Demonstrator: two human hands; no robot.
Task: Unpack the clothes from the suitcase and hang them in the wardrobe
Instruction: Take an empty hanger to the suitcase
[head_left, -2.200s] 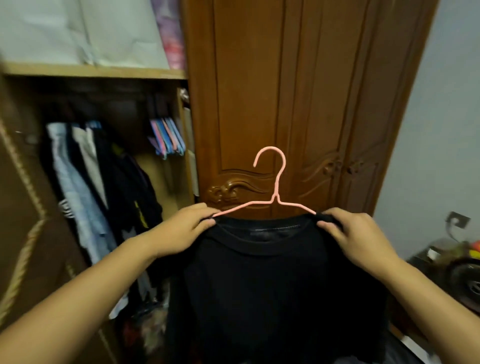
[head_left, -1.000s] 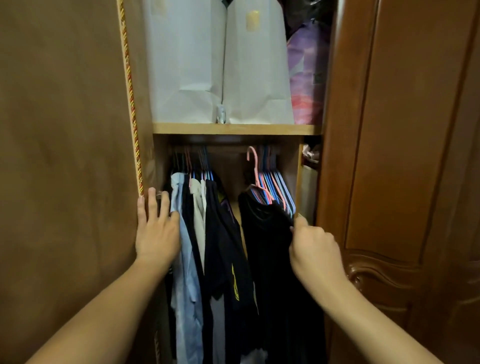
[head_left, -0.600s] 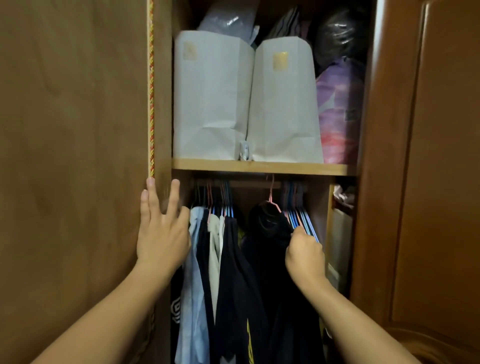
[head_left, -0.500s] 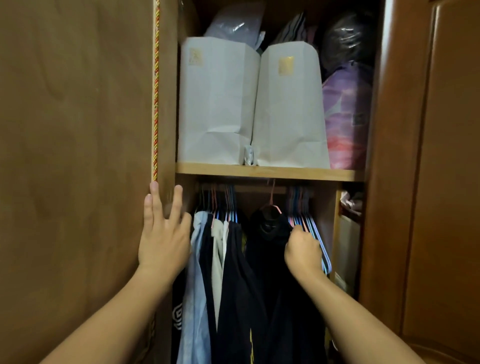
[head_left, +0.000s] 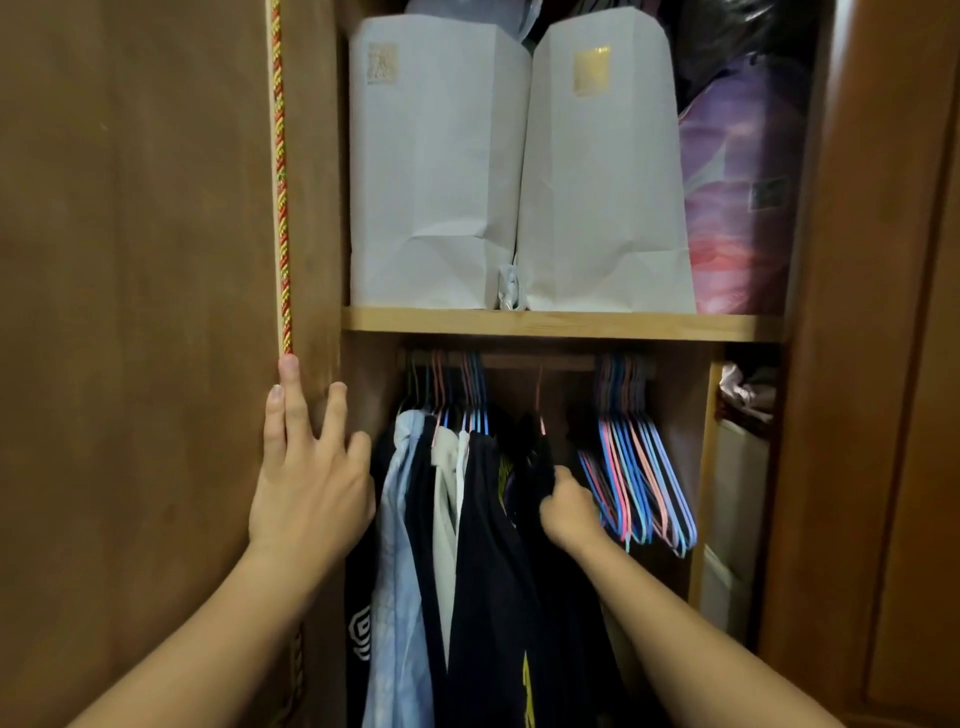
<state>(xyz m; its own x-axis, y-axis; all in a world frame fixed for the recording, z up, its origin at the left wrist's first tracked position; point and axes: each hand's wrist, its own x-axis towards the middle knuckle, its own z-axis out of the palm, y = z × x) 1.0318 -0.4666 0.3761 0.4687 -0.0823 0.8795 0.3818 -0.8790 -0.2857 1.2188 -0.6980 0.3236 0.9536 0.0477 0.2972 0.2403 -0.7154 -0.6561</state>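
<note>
Seating the black shirt on the wardrobe rail.

My right hand grips the shoulder of the black shirt, fingers curled round the dark cloth, while its pink hanger rises to the rail in the gap between the hung clothes on the left and the bunch of empty hangers on the right; whether the hook is fully over the rail I cannot tell in the shadow. My left hand lies flat with fingers straight against the edge of the open door, holding it aside. To do this well, I judge that I should feel the hook bear the weight before I let go, then level the shoulders and draw my hand down and out without snagging the empty hangers just beside it.
</note>
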